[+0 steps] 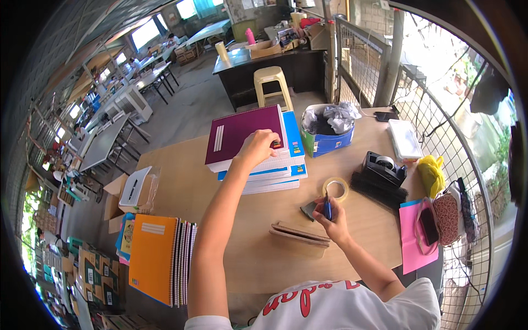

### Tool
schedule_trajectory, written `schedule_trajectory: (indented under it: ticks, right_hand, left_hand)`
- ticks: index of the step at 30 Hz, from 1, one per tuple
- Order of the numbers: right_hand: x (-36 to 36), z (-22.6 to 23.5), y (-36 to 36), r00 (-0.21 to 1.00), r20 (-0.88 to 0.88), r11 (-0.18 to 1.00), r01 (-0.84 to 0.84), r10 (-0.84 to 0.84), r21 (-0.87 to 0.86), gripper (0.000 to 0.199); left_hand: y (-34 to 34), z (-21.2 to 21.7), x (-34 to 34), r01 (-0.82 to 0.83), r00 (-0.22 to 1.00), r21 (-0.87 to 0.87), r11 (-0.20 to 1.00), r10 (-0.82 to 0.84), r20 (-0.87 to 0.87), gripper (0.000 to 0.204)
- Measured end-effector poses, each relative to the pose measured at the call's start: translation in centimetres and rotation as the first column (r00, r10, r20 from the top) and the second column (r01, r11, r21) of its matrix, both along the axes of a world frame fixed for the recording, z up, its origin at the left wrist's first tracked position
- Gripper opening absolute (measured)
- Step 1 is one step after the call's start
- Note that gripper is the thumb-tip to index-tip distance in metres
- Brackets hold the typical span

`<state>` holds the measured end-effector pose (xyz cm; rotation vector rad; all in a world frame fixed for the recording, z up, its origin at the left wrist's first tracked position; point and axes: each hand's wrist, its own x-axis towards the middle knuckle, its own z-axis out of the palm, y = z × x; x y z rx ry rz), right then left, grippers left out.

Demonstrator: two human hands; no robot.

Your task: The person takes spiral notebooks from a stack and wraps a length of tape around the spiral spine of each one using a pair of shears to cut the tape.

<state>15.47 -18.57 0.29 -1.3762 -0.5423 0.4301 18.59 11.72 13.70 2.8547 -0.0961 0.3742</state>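
Observation:
A stack of spiral notebooks stands near the middle of the table, a purple notebook [242, 129] on top and blue-covered notebooks [294, 135] showing beneath it. My left hand [257, 147] rests over the purple cover near its right edge, fingers curled in. A small dark spot shows at its fingertips, too small to name. My right hand [333, 219] grips a blue pen [328, 209], tip pointing up and away. Just beyond it lies a roll of clear tape [342, 190]. A flat brown case [300, 236] sits nearer to me, left of my right forearm.
Orange spiral notebooks [154, 256] are stacked at the near left, below a cardboard box [115, 201]. Crumpled grey plastic fills an open box [333, 140] behind the stack. A black tape dispenser [385, 168], a yellow bundle [430, 175] and a phone [429, 226] line the right side by wire mesh.

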Motion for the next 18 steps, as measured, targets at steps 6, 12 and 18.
schedule_trajectory:
  ticks: [6,12,18]
  right_hand:
    - [0.5,-0.1,-0.5,0.999,-0.039,1.000,0.017,-0.018,-0.023,0.033]
    - [0.6,0.9,-0.4,0.999,-0.039,0.999,-0.026,0.025,-0.029,0.034]
    - [1.9,1.7,0.1,0.992,-0.108,0.995,-0.060,0.069,0.082,0.036]
  left_hand:
    - [0.6,-0.2,0.6,0.072,0.997,-0.094,0.993,-0.072,0.009,0.038]
    - [0.6,-0.2,0.7,0.087,0.996,-0.060,0.994,-0.087,-0.001,0.035]
    - [0.7,0.0,0.7,0.059,0.998,-0.144,0.988,-0.062,-0.016,0.034]
